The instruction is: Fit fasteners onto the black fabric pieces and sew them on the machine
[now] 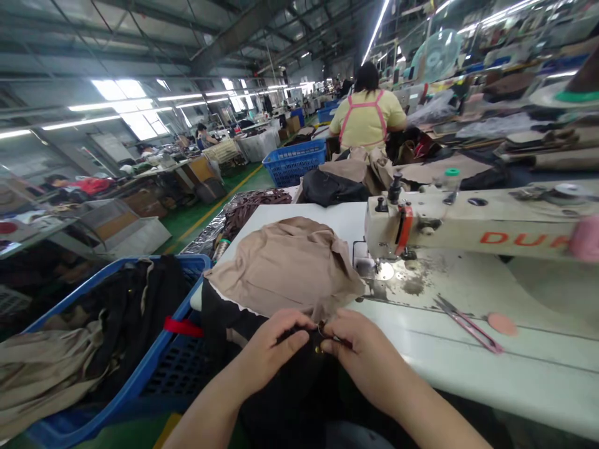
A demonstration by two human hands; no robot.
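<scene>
A sewn piece of black and beige fabric lies over the front edge of the sewing table, its wrinkled beige side up and its black part hanging down toward me. My left hand pinches the fabric's near edge between thumb and fingers. Close beside it, my right hand is closed on the same edge. Something thin and dark shows between the right thumb and fingers, too small to name. Just below the fingertips a small brass-coloured stud sits on the black part. Both hands are left of and nearer than the sewing machine's needle area.
To the right stands the sewing machine. Pink-handled scissors and a round pink disc lie on the white table. At left is a blue basket of dark and beige fabric. Ahead, a person sits facing away.
</scene>
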